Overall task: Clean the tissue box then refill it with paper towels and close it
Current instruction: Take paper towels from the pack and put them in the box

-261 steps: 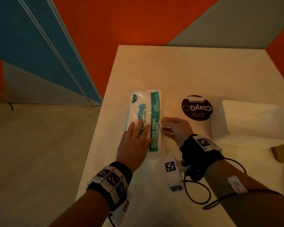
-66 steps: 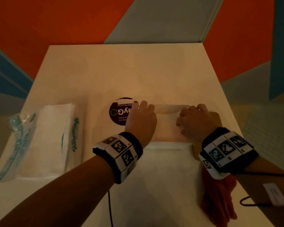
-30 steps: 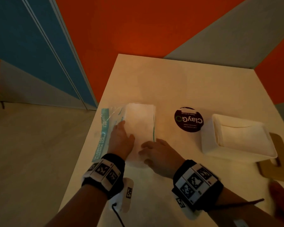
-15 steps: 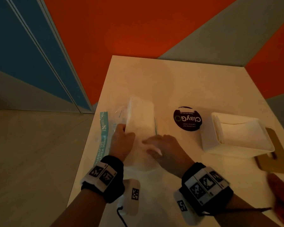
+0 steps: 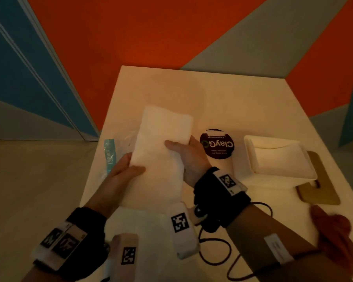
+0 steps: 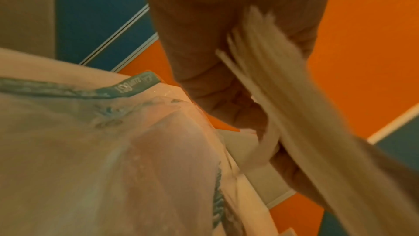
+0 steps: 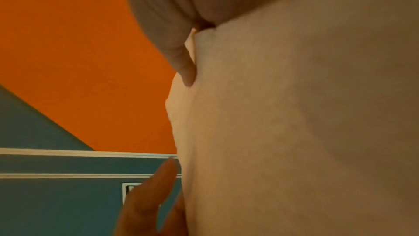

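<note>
At the far left of the surface (image 5: 222, 94) lies the emptied plastic wrapper (image 5: 110, 154), teal-striped and crumpled, just beside the left hand (image 5: 121, 178). That hand grips the near left edge of the paper towel stack (image 5: 161, 157), thumb on top and fingers beneath; the left wrist view shows the sheet edges fanned against the palm. The right hand (image 5: 189, 157) clamps the stack's right side, thumb laid across the top — the stack is held up off the surface, tilted away from the person. To its right sits a round dark wipes pack (image 5: 216, 144) marked "ClayGo", then the white tissue box (image 5: 277, 159), open, with some white paper already lying inside. A wooden lid (image 5: 318, 180) lies flat beside the box's right end, and a red cloth (image 5: 338, 239) sits near the front right edge.

The step in hand looks like the refill — towels are out of their wrapper but not yet in the box. The next move calls for carrying the stack rightward over the wipes pack, squaring it to the box's long axis and lowering it level, so the loose sheets do not splay or catch the rim.
</note>
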